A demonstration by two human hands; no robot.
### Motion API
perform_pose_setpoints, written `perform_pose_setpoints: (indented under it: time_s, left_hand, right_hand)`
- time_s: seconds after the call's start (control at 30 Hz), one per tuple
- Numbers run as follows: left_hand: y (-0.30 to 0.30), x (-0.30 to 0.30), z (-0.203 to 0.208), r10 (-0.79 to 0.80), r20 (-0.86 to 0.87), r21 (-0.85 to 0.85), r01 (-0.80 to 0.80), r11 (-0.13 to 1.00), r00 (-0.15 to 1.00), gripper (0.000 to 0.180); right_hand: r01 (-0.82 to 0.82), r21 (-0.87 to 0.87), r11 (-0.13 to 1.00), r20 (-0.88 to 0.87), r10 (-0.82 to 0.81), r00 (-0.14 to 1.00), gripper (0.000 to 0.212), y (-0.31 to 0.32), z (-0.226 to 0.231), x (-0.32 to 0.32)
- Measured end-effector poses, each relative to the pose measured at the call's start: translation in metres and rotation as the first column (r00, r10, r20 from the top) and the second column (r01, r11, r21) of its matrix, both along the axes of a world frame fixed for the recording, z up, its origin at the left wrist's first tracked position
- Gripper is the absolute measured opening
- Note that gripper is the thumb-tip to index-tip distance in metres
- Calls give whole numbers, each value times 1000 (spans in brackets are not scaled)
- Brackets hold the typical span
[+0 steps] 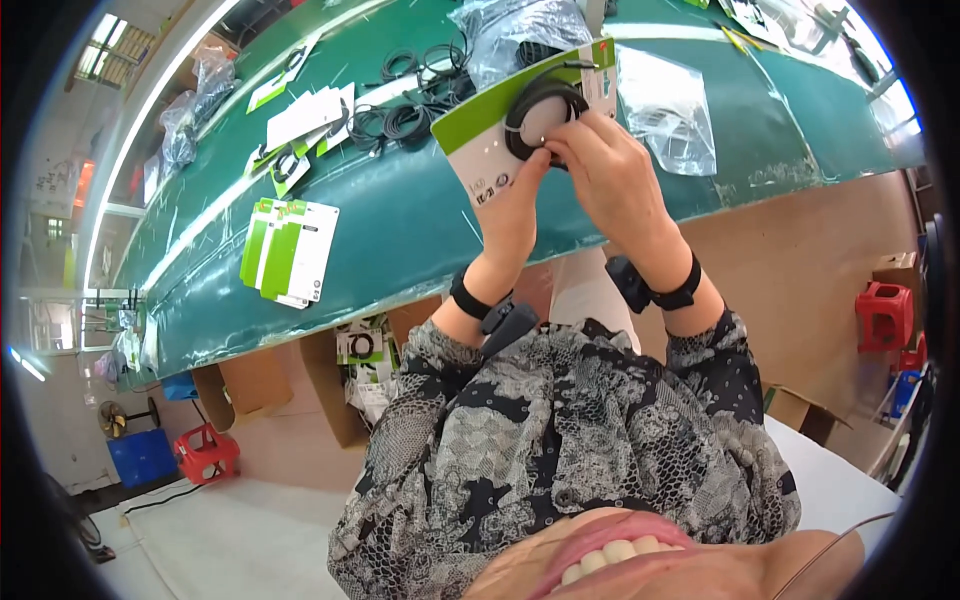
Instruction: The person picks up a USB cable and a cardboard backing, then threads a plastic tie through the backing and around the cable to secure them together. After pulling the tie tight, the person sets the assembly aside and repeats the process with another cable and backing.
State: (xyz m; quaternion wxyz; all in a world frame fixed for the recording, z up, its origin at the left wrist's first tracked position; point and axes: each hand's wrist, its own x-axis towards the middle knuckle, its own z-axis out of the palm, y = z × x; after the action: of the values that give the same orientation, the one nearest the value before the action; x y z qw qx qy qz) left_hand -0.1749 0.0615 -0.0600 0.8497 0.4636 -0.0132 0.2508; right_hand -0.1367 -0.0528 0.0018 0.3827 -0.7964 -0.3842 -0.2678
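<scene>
A green-and-white cardboard packaging card (465, 152) is held up above the table's front edge. On its face lies a coiled black cable (578, 98), with a plug end near the card's upper right. My left hand (512, 212) grips the card's lower edge, thumb on the front beside the coil; its other fingers are hidden behind. My right hand (622, 182) is closed in a pinch at the coil's lower side, its fingertips close to my left thumb. What sits between those fingertips is too small to make out.
The green table (390, 240) carries a stack of cards (290, 250) at left, loose black cables (405, 122) and more carded cables (305, 118) farther back. Clear plastic bags (665, 110) lie beyond and to the right. Below the table stands an open cardboard box (335, 390).
</scene>
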Motion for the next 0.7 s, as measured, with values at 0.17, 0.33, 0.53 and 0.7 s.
perform_pose_setpoints:
  time_s: [0.17, 0.33, 0.53, 0.7]
  left_hand:
    - [1, 5, -3, -19, 16, 11, 19, 1000, 1000, 35]
    - [2, 1, -5, -55, -78, -132, 44, 990, 995, 37]
    - [3, 7, 1, -100, -27, -200, 92, 975, 995, 38]
    - [2, 12, 1, -78, -22, -280, 68, 957, 997, 38]
  right_hand:
    - [75, -58, 995, 34, -74, 997, 14, 5, -18, -9]
    - [14, 27, 1000, 75, -16, 997, 14, 10, -19, -8]
    - [78, 91, 993, -17, -77, 997, 15, 7, -15, -4]
    - [90, 80, 993, 6, -91, 996, 14, 10, -16, -11]
